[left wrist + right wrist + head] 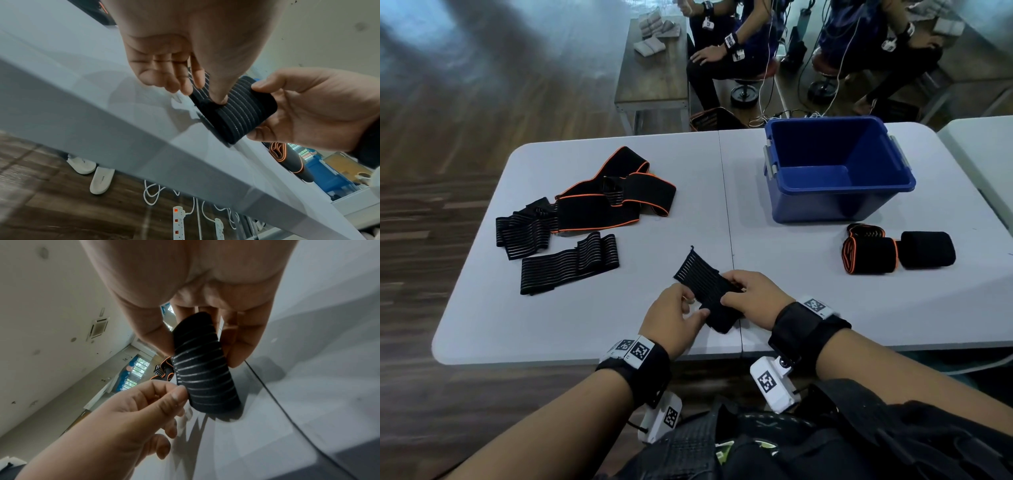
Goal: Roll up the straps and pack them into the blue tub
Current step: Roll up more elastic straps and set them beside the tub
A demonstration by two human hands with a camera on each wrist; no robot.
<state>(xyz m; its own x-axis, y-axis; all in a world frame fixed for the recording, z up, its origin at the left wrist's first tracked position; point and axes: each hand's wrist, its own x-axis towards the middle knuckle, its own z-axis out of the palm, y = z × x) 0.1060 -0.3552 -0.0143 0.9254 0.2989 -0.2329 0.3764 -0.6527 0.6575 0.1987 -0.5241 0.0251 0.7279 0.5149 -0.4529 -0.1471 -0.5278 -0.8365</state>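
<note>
A black strap with thin grey stripes (709, 284) is partly rolled near the table's front edge, its loose end lying flat toward the far left. My left hand (681, 317) pinches the roll's left end between thumb and fingers (218, 97). My right hand (751, 296) grips the roll's right end (203, 369). The blue tub (839, 171) stands at the back right, nothing visible inside it. Two rolled straps lie in front of it: one orange-edged (868, 255), one plain black (928, 249). Unrolled straps, striped (568, 262) and orange-edged (616, 198), lie at the left.
The grey table (619, 325) has a seam down its middle. A second table edge (986, 144) is at the far right. Beyond, people sit on stools by a wooden bench (654, 75). Power strips and cables (179, 216) lie on the floor under the table.
</note>
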